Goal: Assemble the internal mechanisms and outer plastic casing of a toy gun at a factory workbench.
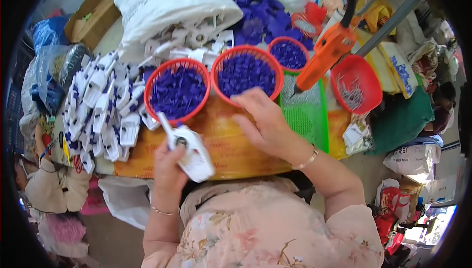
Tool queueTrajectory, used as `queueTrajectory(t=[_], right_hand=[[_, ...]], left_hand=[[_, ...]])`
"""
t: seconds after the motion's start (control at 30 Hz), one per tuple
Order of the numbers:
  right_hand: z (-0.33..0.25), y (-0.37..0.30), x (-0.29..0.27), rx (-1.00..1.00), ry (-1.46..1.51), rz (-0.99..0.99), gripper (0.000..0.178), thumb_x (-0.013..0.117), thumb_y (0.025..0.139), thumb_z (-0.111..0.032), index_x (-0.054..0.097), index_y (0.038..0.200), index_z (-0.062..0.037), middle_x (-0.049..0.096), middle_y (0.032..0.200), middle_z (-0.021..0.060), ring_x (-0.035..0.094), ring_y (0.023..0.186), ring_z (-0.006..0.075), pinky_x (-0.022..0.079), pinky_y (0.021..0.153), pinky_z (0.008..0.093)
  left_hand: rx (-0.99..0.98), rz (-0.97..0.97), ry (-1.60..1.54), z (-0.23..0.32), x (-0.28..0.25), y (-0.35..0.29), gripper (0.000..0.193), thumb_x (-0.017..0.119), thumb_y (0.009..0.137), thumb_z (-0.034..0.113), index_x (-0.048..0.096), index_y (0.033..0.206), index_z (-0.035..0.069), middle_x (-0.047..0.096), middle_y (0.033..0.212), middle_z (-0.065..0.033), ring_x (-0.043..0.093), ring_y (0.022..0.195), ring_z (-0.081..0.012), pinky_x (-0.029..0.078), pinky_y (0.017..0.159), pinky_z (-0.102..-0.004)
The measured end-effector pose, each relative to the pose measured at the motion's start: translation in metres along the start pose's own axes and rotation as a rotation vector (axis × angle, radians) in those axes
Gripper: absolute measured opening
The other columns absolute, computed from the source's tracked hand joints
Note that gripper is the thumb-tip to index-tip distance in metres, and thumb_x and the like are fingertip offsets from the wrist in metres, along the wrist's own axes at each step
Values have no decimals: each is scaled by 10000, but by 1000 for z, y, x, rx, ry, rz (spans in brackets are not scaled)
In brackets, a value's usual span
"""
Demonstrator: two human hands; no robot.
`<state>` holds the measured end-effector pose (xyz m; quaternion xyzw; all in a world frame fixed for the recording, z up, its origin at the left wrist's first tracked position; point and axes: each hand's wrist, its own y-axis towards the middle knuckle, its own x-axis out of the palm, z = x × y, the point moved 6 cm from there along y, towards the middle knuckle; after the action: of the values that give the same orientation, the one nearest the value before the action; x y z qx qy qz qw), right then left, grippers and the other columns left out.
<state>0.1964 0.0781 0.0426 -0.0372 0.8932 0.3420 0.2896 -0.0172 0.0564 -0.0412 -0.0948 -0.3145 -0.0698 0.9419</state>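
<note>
My left hand (168, 167) is closed around a white plastic part (197, 155) with a narrow handle and a dark round spot near its middle. The part is tilted over the table's front edge. My right hand (264, 120) has its fingers apart, with the fingertips at the near rim of the middle red basket (228, 102); I see nothing in it. Small purple plastic pieces (247, 75) fill that basket. A second red basket (172, 120) of purple pieces stands to its left, just beyond the held part. A smaller red basket (288, 69) sits behind on the right.
Many similar white parts (101, 98) are heaped at left. A white sack (167, 7) spills more behind. Larger purple pieces (260, 12) lie at the back. An orange electric screwdriver (324, 54) hangs above a green tray (322, 130) of small metal bits. A red bowl (368, 81) holds metal pins.
</note>
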Motion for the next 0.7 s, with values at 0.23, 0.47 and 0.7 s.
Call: queueTrajectory(t=[0.23, 0.47, 0.7], right_hand=[[112, 93, 8, 169, -645, 86, 197, 495, 789, -50, 577, 943, 43, 533, 999, 235, 507, 949, 390, 449, 829, 453], [210, 114, -20, 559, -604, 41, 246, 541, 776, -107, 608, 953, 50, 571, 1050, 277, 540, 1011, 424, 462, 866, 481], [227, 141, -7, 396, -648, 9, 385, 576, 748, -75, 607, 1132, -90, 521, 1188, 188, 472, 1118, 384, 438, 896, 474]], left_hand=[[-275, -173, -201, -50, 48, 23, 438, 577, 868, 157, 454, 1249, -21, 593, 1135, -206, 609, 1022, -365, 506, 891, -489], [-269, -171, -213, -45, 30, 25, 438, 506, 911, 276, 465, 1229, -23, 594, 1145, -190, 592, 1051, -381, 493, 898, -500], [-258, -154, -239, -38, 22, 16, 445, 509, 907, 310, 478, 1212, -12, 588, 1157, -194, 586, 1059, -395, 482, 907, -505]])
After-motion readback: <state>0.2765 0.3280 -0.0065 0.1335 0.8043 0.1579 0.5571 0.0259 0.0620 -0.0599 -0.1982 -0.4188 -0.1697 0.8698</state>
